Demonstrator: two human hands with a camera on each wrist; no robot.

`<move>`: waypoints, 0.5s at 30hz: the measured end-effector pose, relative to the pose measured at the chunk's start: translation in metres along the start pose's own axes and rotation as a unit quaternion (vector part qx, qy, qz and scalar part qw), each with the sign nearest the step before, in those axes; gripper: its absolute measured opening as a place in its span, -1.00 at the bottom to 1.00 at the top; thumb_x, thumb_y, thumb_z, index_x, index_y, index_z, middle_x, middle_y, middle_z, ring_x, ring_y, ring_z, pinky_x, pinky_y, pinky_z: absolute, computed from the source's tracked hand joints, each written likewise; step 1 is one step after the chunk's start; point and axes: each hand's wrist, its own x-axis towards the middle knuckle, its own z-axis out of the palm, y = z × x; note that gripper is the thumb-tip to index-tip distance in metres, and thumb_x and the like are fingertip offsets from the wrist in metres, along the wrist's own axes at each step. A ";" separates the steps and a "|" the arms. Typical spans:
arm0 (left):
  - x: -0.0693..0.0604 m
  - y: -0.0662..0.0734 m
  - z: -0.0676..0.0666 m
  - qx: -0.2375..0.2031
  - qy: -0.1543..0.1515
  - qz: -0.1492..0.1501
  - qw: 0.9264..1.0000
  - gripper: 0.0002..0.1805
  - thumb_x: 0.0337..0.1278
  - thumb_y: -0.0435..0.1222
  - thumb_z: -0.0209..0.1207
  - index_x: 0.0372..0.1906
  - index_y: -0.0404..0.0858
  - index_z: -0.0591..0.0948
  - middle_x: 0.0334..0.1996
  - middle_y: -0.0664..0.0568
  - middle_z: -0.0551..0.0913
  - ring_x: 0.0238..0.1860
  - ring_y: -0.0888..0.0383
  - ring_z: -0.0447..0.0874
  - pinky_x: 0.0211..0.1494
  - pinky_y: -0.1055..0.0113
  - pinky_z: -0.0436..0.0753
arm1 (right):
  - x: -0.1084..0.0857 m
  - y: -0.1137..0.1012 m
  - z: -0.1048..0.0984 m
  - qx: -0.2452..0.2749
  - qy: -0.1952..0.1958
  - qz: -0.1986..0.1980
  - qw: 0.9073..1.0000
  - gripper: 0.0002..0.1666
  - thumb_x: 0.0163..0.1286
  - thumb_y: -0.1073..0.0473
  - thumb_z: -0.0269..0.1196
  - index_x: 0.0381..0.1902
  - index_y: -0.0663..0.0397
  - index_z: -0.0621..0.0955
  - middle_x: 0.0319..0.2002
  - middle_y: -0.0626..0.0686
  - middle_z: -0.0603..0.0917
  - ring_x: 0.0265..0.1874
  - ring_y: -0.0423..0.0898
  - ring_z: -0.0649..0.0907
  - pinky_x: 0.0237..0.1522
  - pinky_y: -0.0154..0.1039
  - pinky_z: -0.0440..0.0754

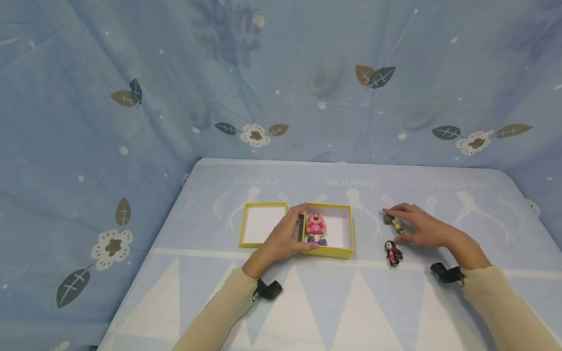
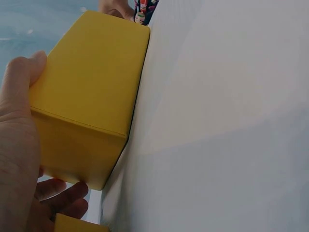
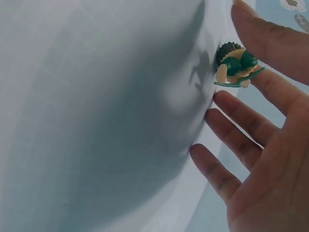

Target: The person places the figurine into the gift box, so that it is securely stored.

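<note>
My left hand (image 1: 284,237) grips the left side of an open yellow box (image 1: 338,251), with the thumb along its near wall and curled fingers at its left side. Inside the box lies a pink bear figurine (image 1: 316,225), with a small blue-purple piece (image 1: 318,241) at its lower end. At the right, my right hand (image 1: 422,228) is spread around a small figurine in green and yellow (image 1: 398,226). The right wrist view shows this figurine (image 3: 236,65) between thumb and index finger, the other fingertips at the tabletop. Just nearer lies a dark-haired figurine in red and black (image 1: 393,253).
A shallow yellow-rimmed lid (image 1: 262,243) with a white inside lies left of the box, partly behind my left hand. The table (image 1: 210,302) has a pale blue and white patterned cover. Blue printed cloth (image 1: 307,87) hangs behind it and at the left.
</note>
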 end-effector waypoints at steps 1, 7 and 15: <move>0.000 0.000 0.000 0.000 0.000 0.000 1.000 0.18 -0.11 0.11 0.45 0.54 -0.08 0.01 0.48 0.02 0.19 0.46 0.08 0.23 0.48 0.09 0.32 | 0.000 0.000 -0.001 0.000 -0.001 -0.002 1.000 -0.10 0.15 0.07 0.46 0.40 0.20 0.38 0.23 0.28 0.42 0.21 0.29 0.38 0.14 0.34 0.40; 0.000 0.001 0.000 0.005 -0.001 -0.004 1.000 0.18 -0.12 0.12 0.45 0.55 -0.07 0.01 0.49 0.04 0.17 0.47 0.08 0.20 0.49 0.09 0.30 | 0.000 -0.002 -0.003 0.011 -0.011 0.002 1.000 -0.12 0.15 0.04 0.46 0.37 0.21 0.40 0.23 0.30 0.43 0.21 0.31 0.39 0.14 0.35 0.40; 0.000 0.001 0.000 0.009 -0.002 -0.001 1.000 0.19 -0.12 0.13 0.44 0.55 -0.08 0.00 0.48 0.03 0.17 0.46 0.08 0.22 0.49 0.10 0.30 | -0.001 -0.001 -0.004 0.020 -0.020 0.006 1.000 -0.15 0.19 0.01 0.43 0.37 0.22 0.41 0.26 0.32 0.43 0.23 0.33 0.39 0.14 0.38 0.38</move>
